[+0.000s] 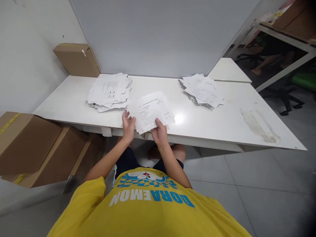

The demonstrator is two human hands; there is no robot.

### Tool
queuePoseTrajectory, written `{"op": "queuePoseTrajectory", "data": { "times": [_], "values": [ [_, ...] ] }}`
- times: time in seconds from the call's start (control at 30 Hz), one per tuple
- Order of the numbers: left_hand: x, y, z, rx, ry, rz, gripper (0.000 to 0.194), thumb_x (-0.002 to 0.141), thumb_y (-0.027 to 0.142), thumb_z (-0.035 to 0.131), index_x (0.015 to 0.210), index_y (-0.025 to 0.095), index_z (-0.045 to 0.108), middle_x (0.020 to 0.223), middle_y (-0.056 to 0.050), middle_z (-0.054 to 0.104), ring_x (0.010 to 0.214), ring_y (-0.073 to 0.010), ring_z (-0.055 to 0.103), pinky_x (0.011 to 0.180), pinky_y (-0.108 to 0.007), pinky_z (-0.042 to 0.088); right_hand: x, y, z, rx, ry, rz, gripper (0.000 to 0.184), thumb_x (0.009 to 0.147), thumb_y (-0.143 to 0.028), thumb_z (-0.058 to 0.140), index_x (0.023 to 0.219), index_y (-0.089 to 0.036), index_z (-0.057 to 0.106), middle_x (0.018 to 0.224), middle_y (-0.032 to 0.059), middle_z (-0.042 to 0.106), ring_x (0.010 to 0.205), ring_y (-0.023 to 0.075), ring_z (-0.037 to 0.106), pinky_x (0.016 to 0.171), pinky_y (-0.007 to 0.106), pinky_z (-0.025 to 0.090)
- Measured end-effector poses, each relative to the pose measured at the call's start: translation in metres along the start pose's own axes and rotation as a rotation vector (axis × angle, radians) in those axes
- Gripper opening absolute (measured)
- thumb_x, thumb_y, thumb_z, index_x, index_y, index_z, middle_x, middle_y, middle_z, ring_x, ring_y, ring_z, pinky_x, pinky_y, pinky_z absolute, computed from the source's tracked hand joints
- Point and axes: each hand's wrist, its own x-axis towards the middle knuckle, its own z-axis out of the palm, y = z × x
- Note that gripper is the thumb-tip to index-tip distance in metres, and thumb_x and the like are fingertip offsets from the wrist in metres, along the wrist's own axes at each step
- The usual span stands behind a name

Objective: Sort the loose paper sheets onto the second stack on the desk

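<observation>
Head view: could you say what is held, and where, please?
The right hand holds printed papers by their near edge; the left hand is open.

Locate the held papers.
In the head view, the held papers are near the middle, over the front of the white table, between the left paper pile and right paper pile, gripped by the right hand near their lower edge.

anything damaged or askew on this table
A brownish, stained or worn patch mars the glossy white table near its right end. Sheets also jut unevenly from the left paper pile and right paper pile.
</observation>
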Motion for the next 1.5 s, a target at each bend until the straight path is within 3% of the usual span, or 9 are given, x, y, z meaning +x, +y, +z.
{"op": "queuePoseTrajectory", "data": {
  "times": [0.17,0.4,0.5,0.67,0.8,1.03,1.17,1.33,1.5],
  "values": [
    [0.002,0.006,0.017,-0.272,-0.204,-0.166,0.057,0.081,0.063,0.067,0.119,0.022,0.056,0.124,-0.012,0.067,0.118,-0.0273,0.062,0.095,-0.038,0.054,-0.012,-0.008,-0.008,-0.042,0.033,-0.024,0.063,0.079,-0.043,0.065,0.139,-0.030,0.050,0.139,0.0032,0.060,0.137,0.0240,0.049,0.114,0.047,0.045],
    [0.025,0.015,0.009,-0.192,-0.353,-0.282,0.046,0.071,0.059,0.079,0.090,0.021,0.064,0.090,-0.009,0.074,0.088,-0.0263,0.072,0.071,-0.037,0.061,-0.019,-0.032,-0.040,-0.050,0.118,0.010,0.053,0.082,-0.055,0.054,0.124,-0.025,0.064,0.126,0.0058,0.068,0.132,0.0264,0.055,0.113,0.048,0.044],
    [0.029,0.016,0.004,-0.208,-0.416,-0.307,0.047,0.069,0.058,0.080,0.091,0.020,0.066,0.091,-0.009,0.074,0.088,-0.0268,0.072,0.073,-0.038,0.061,-0.021,-0.044,-0.061,-0.063,0.134,0.029,0.047,0.080,-0.052,0.060,0.118,-0.025,0.068,0.123,0.0050,0.070,0.131,0.0261,0.055,0.112,0.046,0.046],
    [0.029,0.017,-0.004,-0.227,-0.544,-0.376,0.050,0.070,0.055,0.081,0.102,0.019,0.068,0.101,-0.010,0.074,0.094,-0.0275,0.071,0.075,-0.037,0.060,-0.020,-0.064,-0.102,-0.106,0.062,0.191,0.057,0.079,-0.070,0.056,0.106,-0.022,0.071,0.117,0.0090,0.072,0.129,0.0320,0.057,0.101,0.053,0.053],
    [0.023,0.006,-0.008,-0.163,-0.588,-0.424,0.046,0.072,0.052,0.080,0.101,0.019,0.068,0.102,-0.010,0.074,0.091,-0.0261,0.071,0.074,-0.036,0.060,-0.021,-0.072,-0.124,-0.271,0.047,0.343,0.044,0.068,-0.051,0.081,0.098,-0.020,0.073,0.105,0.0088,0.076,0.117,0.0320,0.065,0.101,0.052,0.054],
    [0.013,-0.016,-0.010,0.009,-0.660,-0.530,0.044,0.066,0.050,0.082,0.091,0.017,0.068,0.090,-0.009,0.074,0.079,-0.0243,0.071,0.061,-0.030,0.056,-0.020,-0.076,-0.124,-0.383,-0.058,0.396,0.043,0.063,-0.043,0.085,0.097,-0.020,0.074,0.102,0.0073,0.077,0.096,0.0267,0.072,0.097,0.048,0.054],
    [0.018,-0.014,-0.014,0.208,-0.725,-0.594,0.030,0.076,0.042,0.075,0.090,0.017,0.066,0.086,-0.007,0.073,0.077,-0.0221,0.070,0.063,-0.029,0.057,-0.007,-0.071,-0.125,-0.528,-0.024,0.488,0.043,0.060,-0.042,0.085,0.093,-0.018,0.073,0.099,0.0085,0.077,0.091,0.0273,0.071,0.089,0.045,0.055],
    [0.042,-0.002,-0.012,0.398,-0.662,-0.704,0.006,0.086,0.020,0.060,0.082,0.016,0.058,0.066,-0.003,0.067,0.056,-0.0153,0.065,0.056,-0.026,0.054,0.011,-0.061,-0.121,-0.709,-0.011,0.442,0.035,0.064,-0.039,0.076,0.092,-0.018,0.070,0.098,0.0082,0.076,0.092,0.0280,0.069,0.087,0.045,0.052],
    [0.072,0.000,-0.008,0.566,-0.819,-0.729,0.021,0.086,0.017,0.056,0.066,0.016,0.055,0.053,-0.003,0.061,0.048,-0.0133,0.060,0.050,-0.023,0.050,0.029,-0.055,-0.111,-0.710,-0.075,0.383,0.038,0.066,-0.037,0.071,0.099,-0.018,0.068,0.105,0.0085,0.074,0.097,0.0266,0.066,0.093,0.045,0.050]
  ]
}}
